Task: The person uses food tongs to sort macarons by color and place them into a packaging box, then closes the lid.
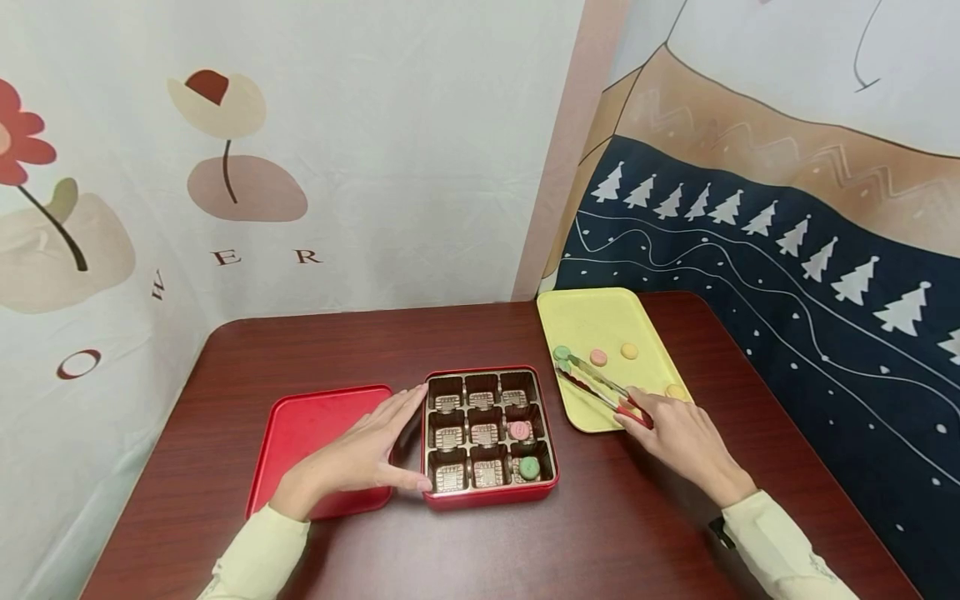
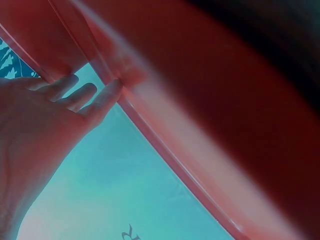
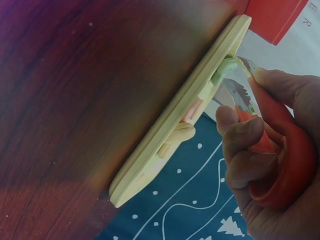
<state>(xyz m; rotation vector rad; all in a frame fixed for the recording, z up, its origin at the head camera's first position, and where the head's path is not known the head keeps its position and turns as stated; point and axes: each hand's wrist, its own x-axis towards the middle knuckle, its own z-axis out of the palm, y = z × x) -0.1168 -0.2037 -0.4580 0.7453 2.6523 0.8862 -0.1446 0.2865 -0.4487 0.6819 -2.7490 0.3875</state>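
Head view: right hand (image 1: 681, 435) is gripping tongs (image 1: 633, 416) at the green macaron (image 1: 562, 352), yellow tray's (image 1: 600, 317) nine o'clock; left hand (image 1: 363, 454), thumb and straight fingers apart, is touching the box (image 1: 487, 502); squeezing gently seems wise.

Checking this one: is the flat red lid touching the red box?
Apart: the head view shows a strip of brown table between the red lid and the red box.
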